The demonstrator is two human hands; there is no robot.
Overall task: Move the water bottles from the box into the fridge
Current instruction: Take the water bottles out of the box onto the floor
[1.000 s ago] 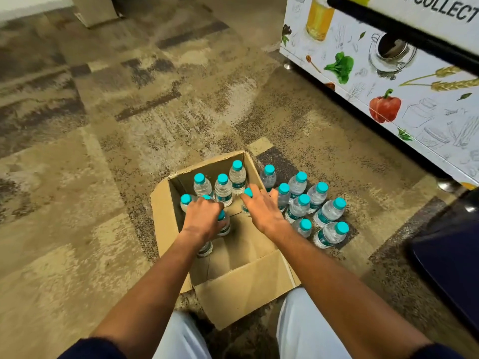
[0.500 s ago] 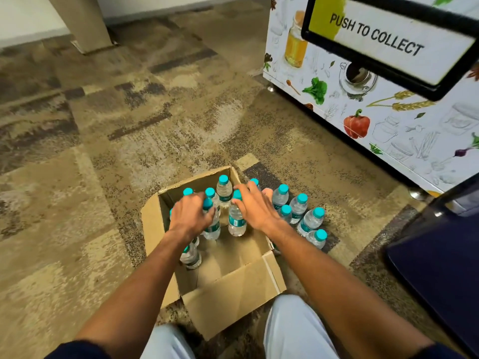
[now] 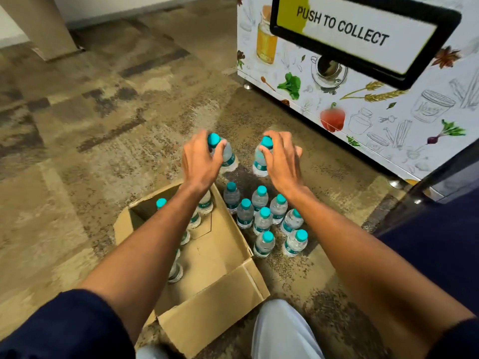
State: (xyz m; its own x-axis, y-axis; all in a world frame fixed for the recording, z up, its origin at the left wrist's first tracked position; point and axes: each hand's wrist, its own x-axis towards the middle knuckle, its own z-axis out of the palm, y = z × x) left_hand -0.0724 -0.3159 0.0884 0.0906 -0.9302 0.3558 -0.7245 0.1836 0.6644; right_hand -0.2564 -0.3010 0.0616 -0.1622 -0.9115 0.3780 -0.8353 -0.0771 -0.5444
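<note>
An open cardboard box sits on the carpet between my knees, with a few small clear bottles with teal caps left along its left wall, mostly hidden by my left forearm. My left hand grips one bottle by its neck, lifted above and beyond the box. My right hand grips another bottle the same way, above the carpet. Several more bottles stand on the floor right of the box.
A white machine printed with food drawings and a "PUSH TO COLLECT" flap stands at the upper right. A dark appliance door edges in at the right. A beige pillar base is at the far left.
Both hands have risen out of the box, each carrying a bottle up and forward. The view has tilted up, showing more of the machine.
</note>
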